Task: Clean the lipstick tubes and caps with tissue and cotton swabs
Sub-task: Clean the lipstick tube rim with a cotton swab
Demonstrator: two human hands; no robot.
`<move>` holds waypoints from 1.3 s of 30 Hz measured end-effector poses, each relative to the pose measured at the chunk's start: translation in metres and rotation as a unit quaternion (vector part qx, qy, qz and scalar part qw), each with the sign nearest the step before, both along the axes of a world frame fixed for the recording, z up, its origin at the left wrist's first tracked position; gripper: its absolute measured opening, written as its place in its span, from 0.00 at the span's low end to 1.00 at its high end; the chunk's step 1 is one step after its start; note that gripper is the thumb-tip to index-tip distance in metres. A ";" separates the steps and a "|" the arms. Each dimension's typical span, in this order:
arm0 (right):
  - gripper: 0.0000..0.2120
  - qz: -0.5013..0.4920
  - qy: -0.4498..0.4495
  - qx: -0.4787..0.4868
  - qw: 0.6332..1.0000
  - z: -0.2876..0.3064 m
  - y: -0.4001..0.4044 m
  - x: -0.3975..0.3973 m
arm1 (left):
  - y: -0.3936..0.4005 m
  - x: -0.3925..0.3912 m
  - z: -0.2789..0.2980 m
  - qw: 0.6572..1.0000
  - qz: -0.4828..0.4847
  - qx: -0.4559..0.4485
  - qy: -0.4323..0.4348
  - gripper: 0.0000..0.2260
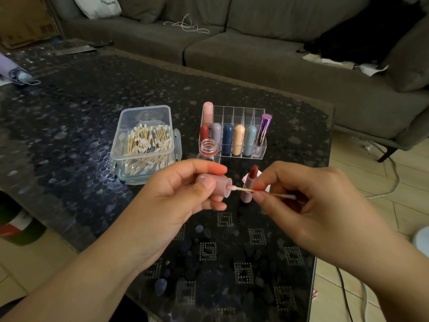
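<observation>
My left hand holds a mauve lipstick cap on its side, with the open end facing right. My right hand pinches a cotton swab by its wooden stick. The swab's pink-stained tip sits just inside the cap's mouth. Behind the swab an uncapped lipstick tube with a dark red bullet stands upright on the table. A white tissue shows partly behind my right fingers.
A clear box of cotton swabs stands open at the left. A clear organiser holds several coloured lipsticks. A small open bottle stands in front of it. The dark glass table ends near a grey sofa.
</observation>
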State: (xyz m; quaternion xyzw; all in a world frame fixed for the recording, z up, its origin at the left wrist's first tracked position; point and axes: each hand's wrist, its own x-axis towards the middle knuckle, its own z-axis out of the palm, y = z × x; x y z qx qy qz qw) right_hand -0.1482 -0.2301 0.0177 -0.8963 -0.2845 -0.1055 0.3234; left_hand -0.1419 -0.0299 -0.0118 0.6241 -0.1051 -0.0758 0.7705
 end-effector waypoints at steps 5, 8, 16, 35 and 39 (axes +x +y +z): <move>0.03 -0.020 -0.036 -0.046 0.998 0.001 0.003 -0.001 | 0.000 0.000 0.000 1.000 0.005 0.009 -0.001 0.09; 0.04 0.025 -0.031 -0.042 0.998 0.000 0.005 -0.004 | -0.001 0.000 -0.001 1.000 0.009 0.011 0.002 0.09; 0.05 0.004 -0.051 -0.065 0.997 -0.002 0.009 -0.004 | -0.002 0.000 -0.001 1.000 0.013 -0.003 0.008 0.10; 0.05 0.041 0.013 -0.052 0.998 0.001 0.000 0.001 | -0.001 0.001 -0.004 0.998 0.036 0.046 0.010 0.04; 0.05 -0.079 0.110 -0.060 0.989 -0.013 -0.010 0.012 | 0.001 0.009 -0.012 0.987 0.099 0.122 0.030 0.05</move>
